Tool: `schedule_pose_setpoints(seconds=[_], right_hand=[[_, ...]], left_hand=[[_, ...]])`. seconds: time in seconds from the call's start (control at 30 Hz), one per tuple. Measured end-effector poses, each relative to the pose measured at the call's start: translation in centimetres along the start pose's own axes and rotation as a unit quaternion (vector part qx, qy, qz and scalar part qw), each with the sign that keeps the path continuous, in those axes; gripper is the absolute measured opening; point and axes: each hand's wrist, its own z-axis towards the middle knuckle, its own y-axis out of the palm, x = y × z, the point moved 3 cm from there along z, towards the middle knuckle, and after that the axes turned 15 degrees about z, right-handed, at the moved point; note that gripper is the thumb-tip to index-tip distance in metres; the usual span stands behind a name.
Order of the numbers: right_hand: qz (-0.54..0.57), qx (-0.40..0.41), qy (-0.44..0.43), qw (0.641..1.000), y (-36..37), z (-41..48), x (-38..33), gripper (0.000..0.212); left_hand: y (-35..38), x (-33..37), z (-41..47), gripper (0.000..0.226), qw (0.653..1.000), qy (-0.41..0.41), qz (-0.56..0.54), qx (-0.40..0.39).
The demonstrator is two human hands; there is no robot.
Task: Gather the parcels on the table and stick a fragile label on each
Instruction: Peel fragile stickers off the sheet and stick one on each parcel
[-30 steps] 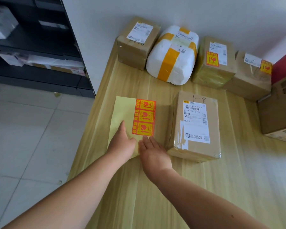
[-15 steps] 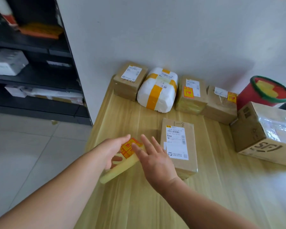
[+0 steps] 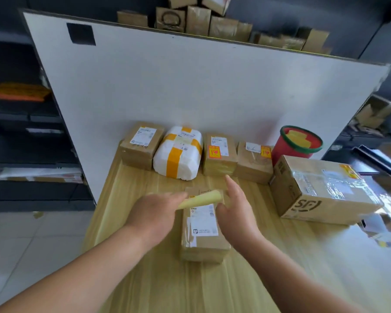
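Left hand (image 3: pixel 154 216) raised label sheet (image 3: pixel 201 198); red bin (image 3: pixel 287 152) holds yellow scraps (image 3: pixel 299 137).

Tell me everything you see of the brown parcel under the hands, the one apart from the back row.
The brown parcel is a long cardboard box sealed with clear tape, lying flat on the wooden table with its long side running away from the camera. A white shipping label covers much of its top; no orange fragile sticker shows. The left hand holds a curled yellow sheet over its far end; the open right hand is at its right edge, contact unclear.
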Motion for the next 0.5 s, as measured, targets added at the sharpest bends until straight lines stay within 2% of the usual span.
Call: schedule_pose_setpoints(seconds=[0.03,0.07,0.1,0.13,0.17,0.27,0.33,0.43,0.5], right_hand=[[0.145,0.002,0.133,0.981,-0.8,0.4,0.3,0.059],[0.273,-0.022,0.25,0.929,-1.3,0.8,0.3,0.053],[0.356,-0.057,0.316,0.877,-1.7,1.0,0.0,0.054],[0.4,-0.079,0.345,0.845,-2.2,1.1,-0.2,0.06],[0.423,-0.093,0.35,0.831,-2.5,1.2,-0.6,0.062],[0.438,-0.108,0.298,0.841,-2.9,1.7,-1.9,0.036],[0.439,-0.07,0.255,0.859,-3.1,2.2,-1.7,0.054],[0.377,-0.044,0.185,0.907,-3.8,2.7,-1.5,0.07],[0.33,-0.048,0.146,0.931,-4.7,2.7,-1.4,0.074]], left_hand=[[-0.6,0.3,0.3,0.054,0.997,0.046,0.024,0.059],[-1.0,0.6,0.4,0.052,0.99,0.084,0.051,0.1],[-1.0,0.8,0.6,0.05,0.98,0.117,0.083,0.14],[-1.0,1.0,0.9,0.048,0.97,0.145,0.111,0.162],[-1.0,1.2,1.1,0.047,0.961,0.163,0.135,0.176],[-1.5,1.9,1.8,0.046,0.943,0.193,0.18,0.202],[-1.2,2.1,2.2,0.047,0.94,0.213,0.186,0.19],[-0.4,2.4,2.3,0.046,0.95,0.231,0.184,0.098],[-0.4,2.7,2.2,0.068,0.966,0.213,0.144,0.027]])
